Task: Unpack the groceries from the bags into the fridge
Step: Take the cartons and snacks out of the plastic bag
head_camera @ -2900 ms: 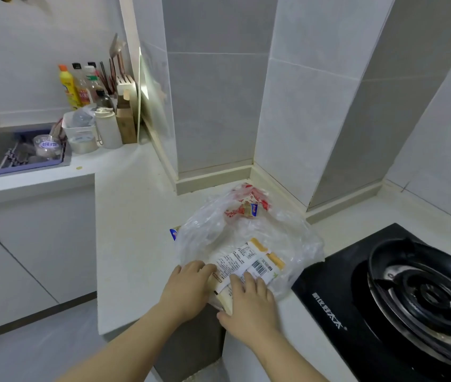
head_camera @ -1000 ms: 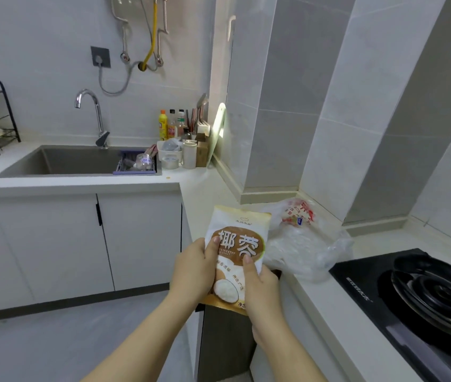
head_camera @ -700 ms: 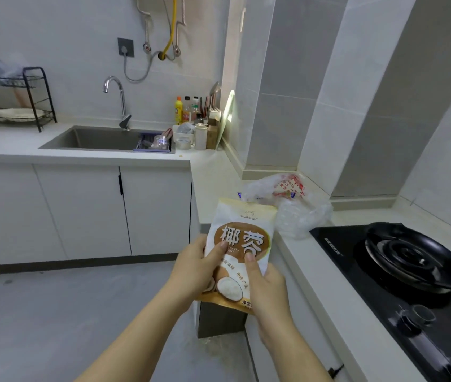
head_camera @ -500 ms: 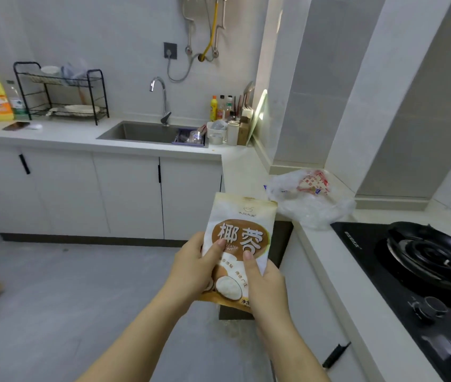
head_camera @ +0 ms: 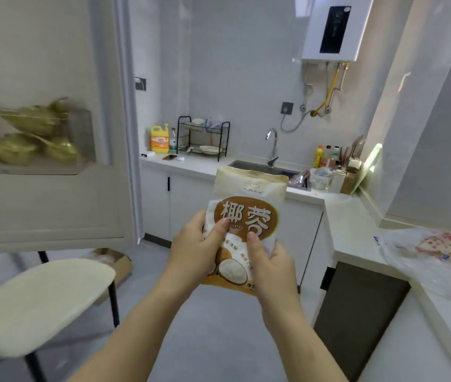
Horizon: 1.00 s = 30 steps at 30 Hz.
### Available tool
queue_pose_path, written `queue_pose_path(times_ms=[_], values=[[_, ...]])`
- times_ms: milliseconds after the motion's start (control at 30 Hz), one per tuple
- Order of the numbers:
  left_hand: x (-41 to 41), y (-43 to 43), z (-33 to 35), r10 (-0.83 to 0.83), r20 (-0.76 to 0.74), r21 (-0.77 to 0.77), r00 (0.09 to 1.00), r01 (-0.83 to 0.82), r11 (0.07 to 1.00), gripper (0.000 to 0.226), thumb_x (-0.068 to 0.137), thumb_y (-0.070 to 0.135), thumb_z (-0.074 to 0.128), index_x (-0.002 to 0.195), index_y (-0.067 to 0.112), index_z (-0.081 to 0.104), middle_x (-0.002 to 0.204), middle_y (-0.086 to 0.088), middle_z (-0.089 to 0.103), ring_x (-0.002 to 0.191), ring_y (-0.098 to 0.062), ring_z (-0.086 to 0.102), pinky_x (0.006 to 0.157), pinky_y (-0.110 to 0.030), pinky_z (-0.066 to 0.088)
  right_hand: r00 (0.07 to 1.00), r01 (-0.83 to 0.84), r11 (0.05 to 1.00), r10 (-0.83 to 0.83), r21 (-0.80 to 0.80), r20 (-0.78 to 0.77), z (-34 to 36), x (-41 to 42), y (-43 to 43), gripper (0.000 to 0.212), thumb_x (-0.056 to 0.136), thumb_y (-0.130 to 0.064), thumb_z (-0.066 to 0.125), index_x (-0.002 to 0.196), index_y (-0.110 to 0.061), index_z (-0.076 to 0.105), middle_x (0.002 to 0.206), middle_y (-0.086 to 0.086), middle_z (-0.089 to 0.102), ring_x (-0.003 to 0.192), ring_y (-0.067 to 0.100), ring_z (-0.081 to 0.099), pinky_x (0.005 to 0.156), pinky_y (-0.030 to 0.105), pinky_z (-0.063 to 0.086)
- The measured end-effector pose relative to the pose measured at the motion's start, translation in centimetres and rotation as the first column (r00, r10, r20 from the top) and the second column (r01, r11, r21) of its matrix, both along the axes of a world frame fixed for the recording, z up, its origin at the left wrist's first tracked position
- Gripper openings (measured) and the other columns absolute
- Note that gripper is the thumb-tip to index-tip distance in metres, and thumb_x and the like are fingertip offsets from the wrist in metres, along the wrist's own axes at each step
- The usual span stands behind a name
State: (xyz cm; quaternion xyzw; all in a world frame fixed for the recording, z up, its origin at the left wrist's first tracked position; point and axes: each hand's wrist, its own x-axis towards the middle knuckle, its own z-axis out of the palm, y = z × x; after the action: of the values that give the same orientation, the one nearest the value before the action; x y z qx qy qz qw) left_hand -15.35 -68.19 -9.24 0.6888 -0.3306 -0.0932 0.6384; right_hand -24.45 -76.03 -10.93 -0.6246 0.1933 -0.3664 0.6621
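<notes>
A white and brown snack pouch (head_camera: 249,205) with large brown characters is upright in front of me at chest height. My left hand (head_camera: 194,252) grips its left edge, thumb on the front. My right hand (head_camera: 269,264) grips its lower right corner, thumb also on the front. The clear plastic grocery bag (head_camera: 428,257) lies on the white counter at the right, with a red and white packet inside. At the left stands the open fridge door (head_camera: 53,205), and its shelf holds green leaf-wrapped bundles (head_camera: 31,136).
A cream-topped stool (head_camera: 39,301) stands low at the left, a cardboard box (head_camera: 116,263) behind it on the floor. The L-shaped white counter (head_camera: 348,230) runs along the back and right, with a sink (head_camera: 262,165), dish rack (head_camera: 203,136) and bottles.
The view has swung left away from the counter. The fridge door and stool have come into sight, and the grocery bag has slid to the right edge. Both hands still hold the pouch.
</notes>
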Motion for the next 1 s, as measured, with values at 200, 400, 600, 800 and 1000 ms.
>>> queue_pose_path(times_ms=[200,400,600,800,1000], values=[[6.0,12.0,2.5,0.139,0.056,-0.096,0.989,-0.134,0.986,0.01,0.091,0.034,0.056,0.093,0.026,0.061,0.089,0.007,0.072,0.084,-0.012,0.069,0.078,-0.041,0.057,0.983,-0.154,0.987,0.157,-0.036,0.094,2.2,7.3,10.6,0.013,0.091,-0.028,0.053,0.097,-0.02,0.062,0.084,-0.001,0.074,0.077,0.015,0.072,0.059,0.022,0.056],[12.2,21.2,5.2,0.219,0.166,-0.105,0.962,-0.203,0.974,0.006,0.091,0.035,0.055,0.092,0.03,0.059,0.091,0.01,0.07,0.085,-0.009,0.068,0.077,-0.033,0.057,0.967,-0.201,0.974,0.214,-0.1,0.138,4.5,14.0,18.9,0.01,0.091,-0.027,0.054,0.094,-0.022,0.062,0.089,0.002,0.073,0.08,0.017,0.072,0.063,0.028,0.059],[16.6,26.9,9.4,0.261,0.252,-0.163,0.932,-0.225,0.961,0.013,0.092,0.035,0.054,0.101,0.027,0.059,0.098,0.008,0.069,0.09,-0.01,0.066,0.078,-0.032,0.056,0.945,-0.198,0.959,0.242,-0.204,0.222,8.7,19.0,24.0,0.007,0.09,-0.026,0.056,0.091,-0.024,0.064,0.088,-0.001,0.074,0.08,0.015,0.071,0.064,0.027,0.058],[20.4,29.5,15.1,0.332,0.337,-0.209,0.881,-0.274,0.939,0.01,0.093,0.035,0.053,0.086,0.029,0.054,0.092,0.008,0.067,0.088,-0.014,0.066,0.078,-0.034,0.056,0.939,-0.148,0.944,0.227,-0.294,0.258,14.1,23.7,26.8,0.012,0.094,-0.03,0.052,0.085,-0.029,0.059,0.092,-0.001,0.071,0.088,0.02,0.069,0.08,0.041,0.057],[25.0,31.4,19.9,0.366,0.288,-0.25,0.885,-0.299,0.921,0.01,0.097,0.034,0.047,0.095,0.025,0.05,0.1,0.002,0.066,0.089,-0.016,0.065,0.075,-0.033,0.056,0.95,-0.145,0.885,0.25,-0.443,0.189,19.8,28.6,28.6,0.01,0.097,-0.029,0.046,0.088,-0.031,0.05,0.093,-0.006,0.065,0.092,0.019,0.065,0.085,0.045,0.054]])
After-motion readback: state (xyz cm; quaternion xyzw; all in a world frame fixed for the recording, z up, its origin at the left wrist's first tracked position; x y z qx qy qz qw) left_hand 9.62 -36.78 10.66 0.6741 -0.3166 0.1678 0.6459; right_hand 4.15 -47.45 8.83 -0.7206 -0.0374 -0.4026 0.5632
